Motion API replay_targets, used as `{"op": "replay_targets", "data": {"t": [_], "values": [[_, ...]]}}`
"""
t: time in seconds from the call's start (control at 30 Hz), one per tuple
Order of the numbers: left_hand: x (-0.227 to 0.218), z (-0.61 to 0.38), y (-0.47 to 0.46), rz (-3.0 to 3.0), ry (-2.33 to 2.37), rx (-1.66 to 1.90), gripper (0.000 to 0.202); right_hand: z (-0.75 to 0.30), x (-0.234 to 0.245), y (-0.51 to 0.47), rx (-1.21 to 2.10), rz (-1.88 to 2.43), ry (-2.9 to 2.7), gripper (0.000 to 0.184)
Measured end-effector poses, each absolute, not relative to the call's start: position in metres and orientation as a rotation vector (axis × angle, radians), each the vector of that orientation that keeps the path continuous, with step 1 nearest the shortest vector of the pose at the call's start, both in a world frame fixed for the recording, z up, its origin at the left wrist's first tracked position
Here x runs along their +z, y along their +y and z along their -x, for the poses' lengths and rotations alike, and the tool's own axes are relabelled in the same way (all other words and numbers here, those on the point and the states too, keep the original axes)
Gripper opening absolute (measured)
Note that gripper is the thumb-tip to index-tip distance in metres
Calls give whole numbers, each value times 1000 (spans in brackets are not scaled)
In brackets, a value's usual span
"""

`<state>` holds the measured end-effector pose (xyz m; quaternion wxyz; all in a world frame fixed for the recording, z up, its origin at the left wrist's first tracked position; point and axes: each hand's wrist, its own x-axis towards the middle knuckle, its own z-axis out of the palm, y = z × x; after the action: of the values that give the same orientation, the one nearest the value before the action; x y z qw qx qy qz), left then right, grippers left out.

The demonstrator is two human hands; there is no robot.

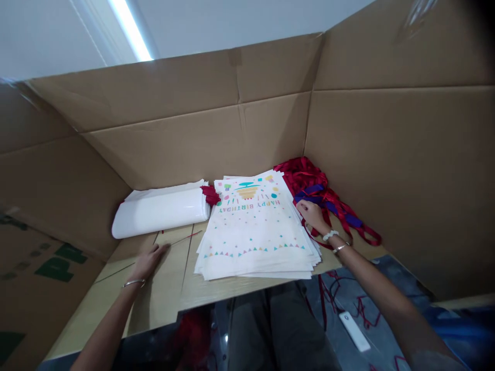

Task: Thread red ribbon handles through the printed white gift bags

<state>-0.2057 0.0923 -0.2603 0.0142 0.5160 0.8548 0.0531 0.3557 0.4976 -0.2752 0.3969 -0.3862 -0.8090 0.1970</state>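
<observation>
At the far left we see a cardboard wall [50, 206] printed in green, its marks too cut off for us to read. Next comes a white roll [160, 211] lying on its side, its long axis running left to right, with a tuft of red ribbon [211, 195] at its right end. Below it our left hand [150, 262] lies spread and palm down on the desk [209, 293], a silver bangle [134, 283] at the wrist, just left of the stack of printed sheets [251, 242] and apart from it. That stack fills the middle of the desk, its long axis seeming to run near to far, though the view foreshortens it. Its print [249, 205] reads HAPPY BIRTHDAY, upside down to us. The right hand [312, 216] is the nearer one: its fingers [300, 206] curl onto the stack's right edge, and we cannot tell whether they pinch a sheet. Beads [330, 235] and a bangle [340, 248] circle that wrist. Beyond it lies a heap of red ribbons [305, 175] crossed by blue strips [313, 197]. Off the desk, on the near side, a white device [355, 331] rests among loose red cords [328, 296].
</observation>
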Motion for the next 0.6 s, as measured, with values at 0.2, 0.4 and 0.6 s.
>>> {"op": "replay_targets", "data": {"t": [0.2, 0.4, 0.6], "values": [[-281, 223, 106, -1689, 2587, 396, 49, -330, -270, 470, 556, 938, -1989, 28], [-283, 188, 128, -1415, 2702, 911, 31, -291, -237, 427, 390, 690, -1967, 37], [-250, 35, 207, -1023, 1709, 1518, 40, -195, -210, 357, 299, 113, -2129, 31]]}}
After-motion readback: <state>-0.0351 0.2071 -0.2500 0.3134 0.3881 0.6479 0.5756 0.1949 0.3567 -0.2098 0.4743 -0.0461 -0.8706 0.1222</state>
